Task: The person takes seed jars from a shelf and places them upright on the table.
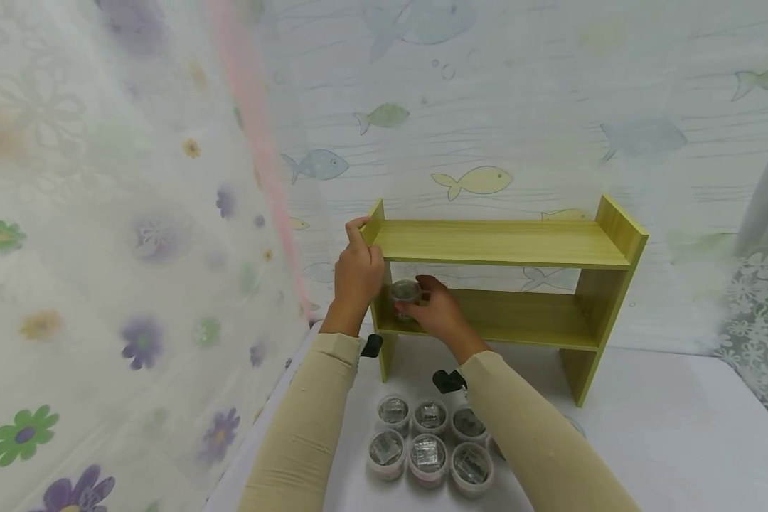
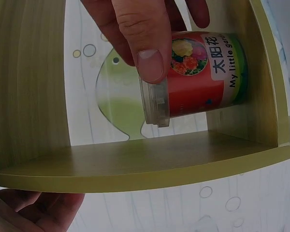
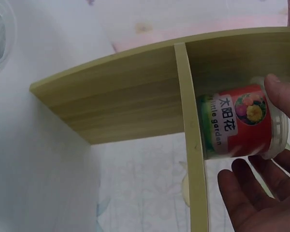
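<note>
My left hand grips the left side panel of a yellow-green wooden shelf, near its upper end. In the left wrist view, fingers of that hand show outside the panel. My right hand holds a lidded plastic tub at the left end of the middle board. The tub stands upright, its base right at the board, with thumb and fingers around its clear lid. A red label with a flower picture and "My little garden" wraps the tub. The right thumb lies across the lid edge.
Several similar lidded tubs stand in rows on the white tabletop in front of the shelf, some partly hidden by the right sleeve. A fish-patterned curtain hangs behind, and a flowered one on the left.
</note>
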Demonstrator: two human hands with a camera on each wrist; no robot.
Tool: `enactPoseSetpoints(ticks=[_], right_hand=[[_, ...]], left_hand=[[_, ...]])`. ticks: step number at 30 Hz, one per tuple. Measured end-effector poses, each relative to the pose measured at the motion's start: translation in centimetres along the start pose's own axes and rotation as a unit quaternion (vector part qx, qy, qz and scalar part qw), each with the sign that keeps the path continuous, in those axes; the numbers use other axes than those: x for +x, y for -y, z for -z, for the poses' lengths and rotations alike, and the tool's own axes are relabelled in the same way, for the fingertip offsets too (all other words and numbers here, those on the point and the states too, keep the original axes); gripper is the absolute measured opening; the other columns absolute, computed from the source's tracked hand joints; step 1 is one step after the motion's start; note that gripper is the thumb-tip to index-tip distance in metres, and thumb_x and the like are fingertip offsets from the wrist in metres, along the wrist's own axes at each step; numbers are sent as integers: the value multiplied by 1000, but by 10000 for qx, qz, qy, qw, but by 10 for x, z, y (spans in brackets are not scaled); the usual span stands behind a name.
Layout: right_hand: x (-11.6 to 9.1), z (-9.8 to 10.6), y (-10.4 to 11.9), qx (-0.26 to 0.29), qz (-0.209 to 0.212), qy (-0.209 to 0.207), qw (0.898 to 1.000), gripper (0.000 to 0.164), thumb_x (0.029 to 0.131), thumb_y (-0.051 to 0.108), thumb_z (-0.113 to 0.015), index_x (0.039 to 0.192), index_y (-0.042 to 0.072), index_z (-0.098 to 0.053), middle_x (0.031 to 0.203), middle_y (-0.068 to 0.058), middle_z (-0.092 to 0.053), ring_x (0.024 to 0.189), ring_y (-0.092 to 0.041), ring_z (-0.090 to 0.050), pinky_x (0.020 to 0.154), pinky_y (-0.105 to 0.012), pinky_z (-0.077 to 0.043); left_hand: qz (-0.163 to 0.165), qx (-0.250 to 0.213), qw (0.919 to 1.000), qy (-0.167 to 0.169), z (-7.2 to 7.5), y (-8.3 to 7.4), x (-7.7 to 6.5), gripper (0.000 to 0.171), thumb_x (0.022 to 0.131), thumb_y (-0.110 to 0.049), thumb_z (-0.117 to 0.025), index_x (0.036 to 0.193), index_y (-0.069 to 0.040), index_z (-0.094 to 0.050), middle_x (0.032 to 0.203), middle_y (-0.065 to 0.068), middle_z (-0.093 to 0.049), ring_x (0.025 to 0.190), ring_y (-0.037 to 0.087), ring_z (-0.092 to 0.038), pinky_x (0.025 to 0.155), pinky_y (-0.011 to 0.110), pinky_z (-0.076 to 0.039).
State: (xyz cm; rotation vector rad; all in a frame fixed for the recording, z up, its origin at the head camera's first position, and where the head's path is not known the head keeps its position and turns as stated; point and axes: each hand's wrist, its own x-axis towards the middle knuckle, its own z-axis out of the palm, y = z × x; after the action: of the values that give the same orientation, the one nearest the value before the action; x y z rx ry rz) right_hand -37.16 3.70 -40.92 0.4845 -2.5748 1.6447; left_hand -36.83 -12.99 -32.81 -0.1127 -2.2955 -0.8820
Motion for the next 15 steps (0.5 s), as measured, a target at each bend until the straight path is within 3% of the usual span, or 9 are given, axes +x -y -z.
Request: enactPoseSetpoints(ticks=[10, 15], right_hand=[[-2, 9, -4, -33, 71, 38, 10000, 86, 89, 39, -80, 156, 1, -42, 152, -17, -50, 126, -35, -63, 88, -41, -60], [-5, 16, -8, -62, 238, 177, 9995, 73, 88, 39, -81, 146, 2, -55, 138, -15, -61, 114, -31, -70, 81, -37, -61]], left_hand=[[22, 19, 10000, -38, 1, -2, -1, 48, 102, -18, -35, 149, -24, -31, 69, 10, -54, 52, 28, -45, 48, 41, -37], [16, 5, 10000, -56, 2, -4, -2, 48, 102, -16, -37, 149, -24, -31, 68, 10, -52, 51, 27, -43, 47, 41, -36]])
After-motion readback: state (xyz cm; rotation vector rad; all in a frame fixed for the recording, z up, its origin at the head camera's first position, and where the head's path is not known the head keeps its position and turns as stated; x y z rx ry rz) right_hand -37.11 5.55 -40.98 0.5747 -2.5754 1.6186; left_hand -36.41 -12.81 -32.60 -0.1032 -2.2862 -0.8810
